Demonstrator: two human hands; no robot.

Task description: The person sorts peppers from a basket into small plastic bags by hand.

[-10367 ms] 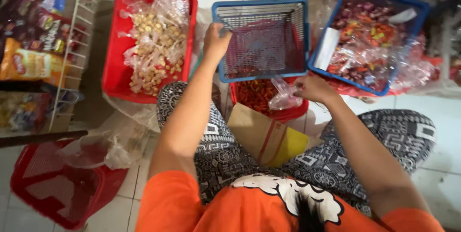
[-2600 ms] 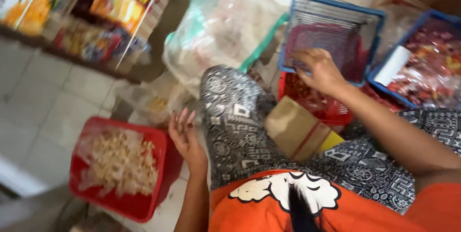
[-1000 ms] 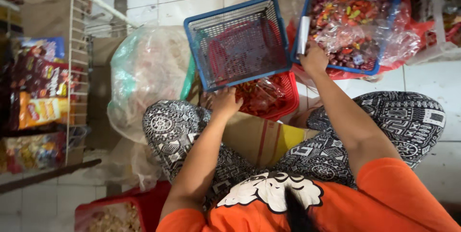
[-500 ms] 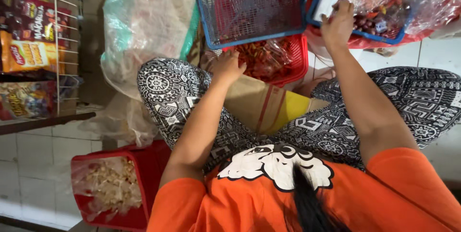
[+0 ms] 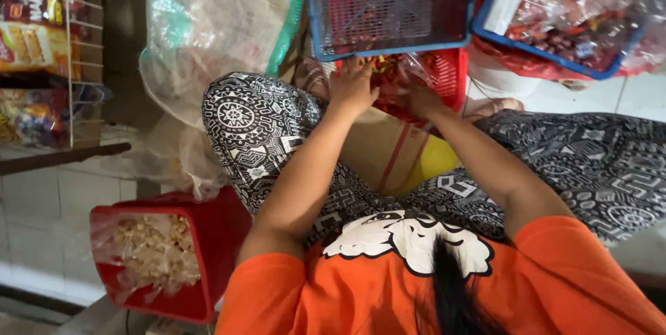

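Note:
I sit cross-legged on the floor in patterned trousers. My left hand [image 5: 352,87] and my right hand [image 5: 418,101] both reach into a small red basket [image 5: 451,70] lined with clear plastic and filled with small red and orange wrapped sweets. The fingers of both hands are buried among the packets, so what they grip is hidden. An empty blue mesh basket [image 5: 388,2] sits on top of the red one, just beyond my hands. A cardboard box [image 5: 388,151] with a yellow side lies between my legs.
A second blue basket [image 5: 555,50] full of wrapped sweets stands at the upper right. A large clear plastic bag [image 5: 208,30] lies at the left of my knee. A red basket [image 5: 208,238] of pale snacks sits by my left hip. A wire rack [image 5: 69,57] of snack packets stands at far left.
My right hand has come down from the far blue basket to the red basket beside my left hand. The view has shifted nearer and slightly left.

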